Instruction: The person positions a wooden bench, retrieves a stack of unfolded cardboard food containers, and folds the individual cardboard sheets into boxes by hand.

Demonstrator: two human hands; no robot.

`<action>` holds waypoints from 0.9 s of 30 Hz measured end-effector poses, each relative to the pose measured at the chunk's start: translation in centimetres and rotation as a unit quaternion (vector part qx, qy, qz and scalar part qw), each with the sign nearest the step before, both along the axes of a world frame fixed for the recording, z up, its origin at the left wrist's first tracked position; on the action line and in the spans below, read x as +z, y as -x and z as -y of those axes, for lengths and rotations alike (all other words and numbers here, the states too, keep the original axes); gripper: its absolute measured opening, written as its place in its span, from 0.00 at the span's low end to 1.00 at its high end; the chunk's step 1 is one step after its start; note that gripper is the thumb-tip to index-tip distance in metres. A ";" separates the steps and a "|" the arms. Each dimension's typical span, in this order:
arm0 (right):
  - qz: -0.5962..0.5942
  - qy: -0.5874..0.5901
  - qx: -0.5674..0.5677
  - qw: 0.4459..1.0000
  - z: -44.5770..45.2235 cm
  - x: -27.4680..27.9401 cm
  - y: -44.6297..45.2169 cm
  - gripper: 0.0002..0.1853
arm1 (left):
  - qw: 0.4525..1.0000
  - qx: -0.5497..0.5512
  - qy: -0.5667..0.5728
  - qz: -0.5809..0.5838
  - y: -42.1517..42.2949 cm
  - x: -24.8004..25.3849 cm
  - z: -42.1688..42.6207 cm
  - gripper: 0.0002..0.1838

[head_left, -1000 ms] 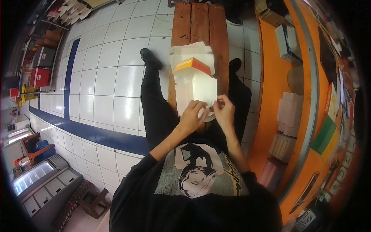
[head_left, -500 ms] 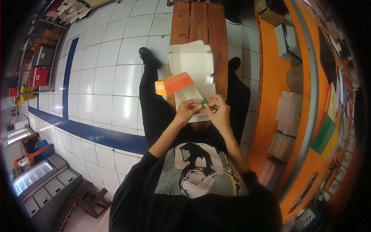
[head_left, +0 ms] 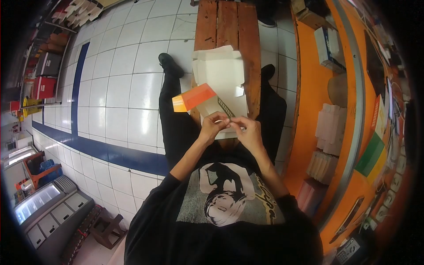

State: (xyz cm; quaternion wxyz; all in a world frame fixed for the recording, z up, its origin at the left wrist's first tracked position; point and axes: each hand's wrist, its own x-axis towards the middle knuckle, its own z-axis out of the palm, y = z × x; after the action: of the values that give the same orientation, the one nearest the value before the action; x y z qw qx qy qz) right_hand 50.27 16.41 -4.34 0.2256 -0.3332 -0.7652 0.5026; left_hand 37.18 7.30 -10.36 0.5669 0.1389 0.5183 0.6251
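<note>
A folded carton piece [head_left: 197, 96], orange and red with a yellow end, is tilted to the left above the white cardboard sheets. Its dark green patterned edge [head_left: 225, 106] runs down to my fingers. My left hand [head_left: 213, 127] pinches the carton's near corner, and my right hand [head_left: 248, 132] pinches the same corner from the other side, fingertips meeting. Beneath lie flat white cardboard blanks [head_left: 221, 70] with notched edges, on a wooden bench [head_left: 227, 26] between my legs. The carton's inner side is mostly hidden.
Orange shelving [head_left: 309, 132] on the right holds stacked pale cartons [head_left: 330, 128] and a blue-and-white box [head_left: 327, 51]. A brown stool [head_left: 106, 232] stands at lower left, beside a grey appliance [head_left: 55, 214]. Red [head_left: 44, 87] and grey boxes fill a left rack. A person's shoe [head_left: 266, 21] shows beyond the bench.
The carton piece has been turned, swinging left off the stack's middle so its printed outside shows. Both hands have come together at its corner, and the right hand has dropped slightly.
</note>
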 end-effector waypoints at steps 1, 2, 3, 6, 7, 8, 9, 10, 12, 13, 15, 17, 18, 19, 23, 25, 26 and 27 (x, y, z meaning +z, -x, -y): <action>0.001 -0.001 0.000 1.000 0.0 0.1 0.0 0.07 | 1.000 0.009 -0.012 -0.002 -0.1 0.0 -0.2 0.07; -0.003 -0.027 0.002 1.000 0.0 0.3 0.2 0.08 | 1.000 0.009 -0.012 -0.001 -0.2 0.1 -0.3 0.07; -0.009 -0.053 0.005 0.999 0.1 0.3 0.4 0.09 | 0.999 0.020 0.000 0.039 -0.3 0.2 -0.4 0.07; 0.008 0.004 -0.007 1.000 0.5 0.3 0.7 0.04 | 0.995 0.025 0.008 0.095 0.1 0.3 -0.3 0.08; 0.009 0.005 -0.008 1.000 0.1 -0.3 0.6 0.04 | 0.993 0.021 0.005 0.113 0.2 0.3 -0.1 0.10; 0.007 -0.087 -0.010 0.996 -0.7 -1.3 0.5 0.06 | 0.994 0.021 0.005 0.112 0.3 0.7 0.0 0.10; 0.005 -0.179 -0.011 0.984 -1.1 -2.0 0.4 0.09 | 0.999 -0.027 0.007 0.035 0.4 1.2 0.1 0.13; 0.004 -0.179 -0.010 0.984 -1.1 -2.6 0.3 0.09 | 0.996 -0.075 0.008 -0.042 0.5 1.8 0.1 0.16; -0.050 0.259 0.000 0.965 -1.2 -2.8 0.3 0.16 | 0.993 -0.091 -0.006 -0.079 0.7 2.7 0.1 0.21; -0.050 0.259 0.001 0.965 -1.2 -3.0 0.2 0.16 | 0.994 -0.086 -0.010 -0.066 0.4 3.2 0.3 0.23; -0.055 0.326 -0.035 0.943 -1.1 -2.6 0.2 0.21 | 0.996 -0.063 -0.031 -0.060 -0.1 4.8 0.5 0.28; -0.072 0.345 -0.068 0.933 -0.9 -2.9 0.1 0.20 | 0.980 -0.046 -0.021 -0.195 -0.6 7.8 0.5 0.28; -0.089 0.362 -0.100 0.922 -0.9 -3.1 0.2 0.20 | 0.945 -0.027 -0.011 -0.327 -0.6 10.0 0.2 0.28; -0.089 0.362 -0.100 0.923 -0.9 -2.9 0.3 0.20 | 0.926 -0.018 -0.017 -0.377 -0.6 11.8 -0.1 0.26; -0.191 0.348 -0.224 0.890 -1.1 -0.5 0.7 0.20 | 0.778 0.176 -0.027 -0.602 0.9 13.4 -1.6 0.15; -0.214 0.321 -0.184 0.904 -0.7 1.1 0.7 0.16 | 0.888 0.101 -0.019 -0.448 1.8 12.2 -2.1 0.12; -0.216 0.316 -0.185 0.905 -0.4 2.3 0.9 0.16 | 0.961 0.021 -0.007 -0.276 2.0 11.4 -2.3 0.10; -0.205 0.273 -0.177 0.923 -0.1 3.5 1.2 0.11 | 0.952 0.061 -0.016 -0.300 1.5 11.3 -2.8 0.11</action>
State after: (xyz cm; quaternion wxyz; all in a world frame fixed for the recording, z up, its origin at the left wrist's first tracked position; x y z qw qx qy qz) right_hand 49.04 16.52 -0.84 0.3634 -0.4015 -0.4639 0.7011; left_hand 35.70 10.06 0.95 0.3434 0.2970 0.6623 0.5960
